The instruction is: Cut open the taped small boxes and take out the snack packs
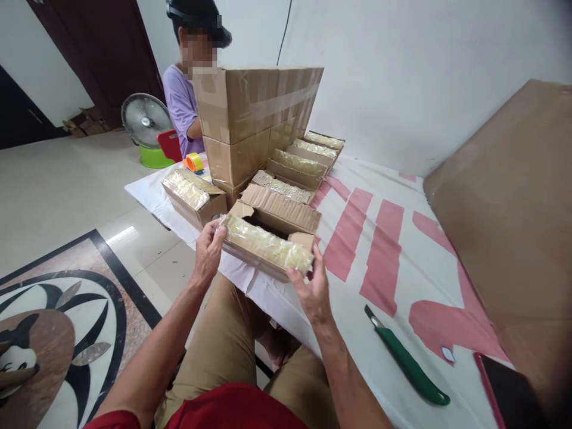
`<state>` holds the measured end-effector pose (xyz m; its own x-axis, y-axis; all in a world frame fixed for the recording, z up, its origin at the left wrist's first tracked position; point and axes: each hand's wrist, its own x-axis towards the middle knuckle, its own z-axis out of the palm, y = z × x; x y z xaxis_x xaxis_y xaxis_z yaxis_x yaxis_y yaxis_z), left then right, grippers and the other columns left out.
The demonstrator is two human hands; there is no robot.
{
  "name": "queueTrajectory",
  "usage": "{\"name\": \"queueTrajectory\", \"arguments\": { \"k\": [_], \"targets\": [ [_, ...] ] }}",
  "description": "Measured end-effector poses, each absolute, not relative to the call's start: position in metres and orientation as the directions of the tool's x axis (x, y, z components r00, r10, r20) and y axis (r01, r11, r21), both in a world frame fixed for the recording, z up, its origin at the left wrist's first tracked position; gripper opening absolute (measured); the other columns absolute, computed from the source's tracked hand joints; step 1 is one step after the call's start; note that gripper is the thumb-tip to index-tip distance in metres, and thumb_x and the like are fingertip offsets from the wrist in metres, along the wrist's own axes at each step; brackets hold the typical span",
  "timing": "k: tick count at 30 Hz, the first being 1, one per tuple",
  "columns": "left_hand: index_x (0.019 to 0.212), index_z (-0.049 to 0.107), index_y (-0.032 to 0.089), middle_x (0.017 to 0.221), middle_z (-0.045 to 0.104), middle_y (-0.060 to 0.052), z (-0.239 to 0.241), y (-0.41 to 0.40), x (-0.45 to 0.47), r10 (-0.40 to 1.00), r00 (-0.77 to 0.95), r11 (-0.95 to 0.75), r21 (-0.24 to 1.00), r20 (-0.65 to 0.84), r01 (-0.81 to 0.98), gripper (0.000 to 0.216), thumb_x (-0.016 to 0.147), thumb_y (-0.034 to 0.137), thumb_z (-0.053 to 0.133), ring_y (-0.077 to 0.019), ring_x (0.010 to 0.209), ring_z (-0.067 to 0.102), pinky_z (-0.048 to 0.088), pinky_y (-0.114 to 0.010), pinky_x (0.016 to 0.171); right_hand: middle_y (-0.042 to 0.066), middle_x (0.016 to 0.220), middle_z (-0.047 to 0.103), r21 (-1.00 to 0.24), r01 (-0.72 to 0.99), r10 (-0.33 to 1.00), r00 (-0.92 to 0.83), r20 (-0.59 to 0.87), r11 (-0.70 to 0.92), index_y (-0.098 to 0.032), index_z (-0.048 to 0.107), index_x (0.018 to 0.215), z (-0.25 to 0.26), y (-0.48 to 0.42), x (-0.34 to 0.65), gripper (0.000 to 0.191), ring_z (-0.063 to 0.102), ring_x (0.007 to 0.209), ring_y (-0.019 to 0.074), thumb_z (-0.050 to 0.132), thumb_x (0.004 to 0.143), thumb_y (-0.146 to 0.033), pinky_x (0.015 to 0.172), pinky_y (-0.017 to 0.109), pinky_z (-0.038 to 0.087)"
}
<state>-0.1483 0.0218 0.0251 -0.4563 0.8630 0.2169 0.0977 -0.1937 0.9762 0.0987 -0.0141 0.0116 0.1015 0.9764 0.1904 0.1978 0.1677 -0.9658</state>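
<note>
A long clear plastic packet of pale yellow contents (267,244) lies along the top of a small open cardboard box (277,213) on a white and red printed sheet (357,238). My left hand (208,250) grips the packet's left end with curled fingers. My right hand (314,285) grips its right end, fingers wrapped round the box corner. Both hands hold the packet at the near edge of the box.
Behind stand several more open boxes with similar packets (298,161), another filled box (193,196) at left, and two stacked taped cartons (250,119). A green-handled knife (409,360) and a dark phone (509,390) lie at right by a big carton (513,220). Another person (185,89), fan (145,119), tape roll (194,161).
</note>
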Motion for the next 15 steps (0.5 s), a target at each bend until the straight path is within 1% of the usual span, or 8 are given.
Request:
{"name": "queueTrajectory", "arguments": {
  "k": [3, 5, 7, 9, 10, 11, 13, 15],
  "targets": [
    [0.11, 0.066, 0.019, 0.103, 0.071, -0.006, 0.012, 0.047, -0.165, 0.848, -0.498, -0.133, 0.982, 0.181, 0.132, 0.045, 0.087, 0.058, 0.065, -0.0232, 0.1, 0.065, 0.052, -0.036, 0.093, 0.021, 0.163, 0.046, -0.961, 0.222, 0.985, 0.003, 0.171, 0.166, -0.019, 0.037, 0.162, 0.0, 0.003, 0.085, 0.102, 0.05, 0.146, 0.0398, 0.074, 0.082, -0.068, 0.11, 0.056, 0.052],
    [0.117, 0.063, 0.019, 0.109, 0.07, -0.008, 0.003, 0.051, -0.167, 0.849, -0.501, -0.129, 0.986, 0.166, 0.108, 0.048, 0.089, 0.059, 0.063, -0.0241, 0.106, 0.065, 0.053, -0.038, 0.097, 0.02, 0.162, 0.048, -0.957, 0.231, 0.984, -0.032, 0.174, 0.177, -0.021, 0.038, 0.162, -0.008, 0.005, 0.085, 0.098, 0.05, 0.145, 0.0394, 0.073, 0.083, -0.067, 0.108, 0.057, 0.052],
    [0.129, 0.056, 0.019, 0.126, 0.066, -0.012, -0.005, 0.044, -0.16, 0.83, -0.532, -0.145, 0.986, 0.165, 0.079, 0.054, 0.092, 0.058, 0.06, -0.0256, 0.121, 0.063, 0.051, -0.041, 0.106, 0.019, 0.161, 0.049, -0.953, 0.242, 0.984, -0.032, 0.178, 0.18, -0.024, 0.039, 0.161, -0.015, 0.004, 0.089, 0.094, 0.052, 0.144, 0.0386, 0.074, 0.084, -0.066, 0.108, 0.058, 0.052],
    [0.14, 0.049, 0.02, 0.146, 0.056, -0.016, -0.012, 0.03, -0.149, 0.801, -0.579, -0.135, 0.988, 0.153, 0.075, 0.06, 0.094, 0.057, 0.06, -0.0284, 0.138, 0.055, 0.045, -0.045, 0.116, 0.019, 0.159, 0.051, -0.952, 0.25, 0.984, -0.032, 0.174, 0.177, -0.024, 0.04, 0.16, -0.02, 0.002, 0.092, 0.094, 0.054, 0.142, 0.0381, 0.076, 0.083, -0.064, 0.107, 0.058, 0.053],
    [0.143, 0.047, 0.02, 0.152, 0.051, -0.017, -0.016, 0.022, -0.142, 0.79, -0.597, -0.116, 0.99, 0.142, 0.082, 0.063, 0.094, 0.057, 0.061, -0.0301, 0.144, 0.05, 0.043, -0.047, 0.119, 0.019, 0.158, 0.052, -0.952, 0.251, 0.985, -0.036, 0.17, 0.173, -0.024, 0.04, 0.159, -0.022, 0.002, 0.092, 0.094, 0.054, 0.141, 0.0378, 0.077, 0.083, -0.063, 0.105, 0.057, 0.054],
    [0.145, 0.045, 0.022, 0.156, 0.046, -0.017, -0.02, 0.014, -0.135, 0.783, -0.608, -0.097, 0.991, 0.132, 0.09, 0.065, 0.093, 0.057, 0.063, -0.0317, 0.147, 0.046, 0.042, -0.049, 0.12, 0.019, 0.157, 0.053, -0.954, 0.248, 0.985, -0.039, 0.166, 0.171, -0.024, 0.04, 0.159, -0.023, 0.002, 0.092, 0.093, 0.055, 0.139, 0.0373, 0.078, 0.083, -0.062, 0.103, 0.057, 0.056],
    [0.147, 0.044, 0.026, 0.16, 0.04, -0.016, -0.028, 0.004, -0.121, 0.789, -0.603, -0.073, 0.992, 0.118, 0.098, 0.069, 0.09, 0.056, 0.068, -0.0341, 0.15, 0.043, 0.044, -0.052, 0.119, 0.019, 0.155, 0.054, -0.957, 0.233, 0.985, -0.025, 0.17, 0.171, -0.023, 0.042, 0.157, -0.026, 0.003, 0.088, 0.089, 0.057, 0.137, 0.0362, 0.077, 0.084, -0.059, 0.101, 0.055, 0.058],
    [0.147, 0.043, 0.027, 0.159, 0.038, -0.015, -0.035, 0.003, -0.109, 0.807, -0.578, -0.074, 0.992, 0.12, 0.103, 0.071, 0.088, 0.054, 0.07, -0.0348, 0.149, 0.043, 0.048, -0.053, 0.115, 0.018, 0.154, 0.055, -0.959, 0.222, 0.982, 0.023, 0.187, 0.177, -0.022, 0.046, 0.155, -0.03, 0.004, 0.081, 0.083, 0.056, 0.138, 0.0353, 0.076, 0.086, -0.056, 0.104, 0.055, 0.056]
  ]
}}
